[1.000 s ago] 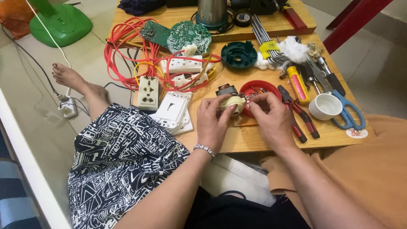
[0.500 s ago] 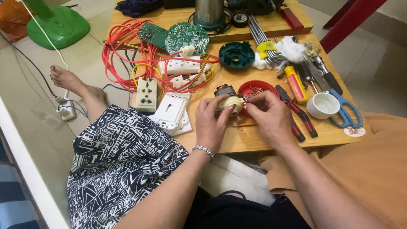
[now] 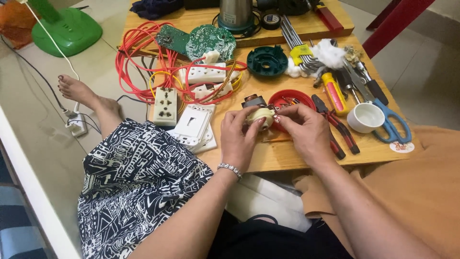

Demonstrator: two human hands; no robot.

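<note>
My left hand (image 3: 241,135) and my right hand (image 3: 306,131) both grip a small cream-coloured motor part (image 3: 262,116) with a dark metal end, held just above the low wooden table (image 3: 268,156). The fingertips of the right hand pinch at its right side, where thin wires show. Right behind the part sits a shallow red dish (image 3: 292,100). A bracelet is on my left wrist.
Red and orange cable (image 3: 139,62), white socket strips (image 3: 207,74), white switch plates (image 3: 194,125), green circuit boards (image 3: 211,41), a dark green round cap (image 3: 267,61), red-handled pliers (image 3: 338,127), a yellow screwdriver (image 3: 334,92), a white cup (image 3: 365,117), blue scissors (image 3: 393,127), hex keys, a metal kettle.
Both hands stay on the motor part with only small finger shifts. The camera view has drifted slightly.
</note>
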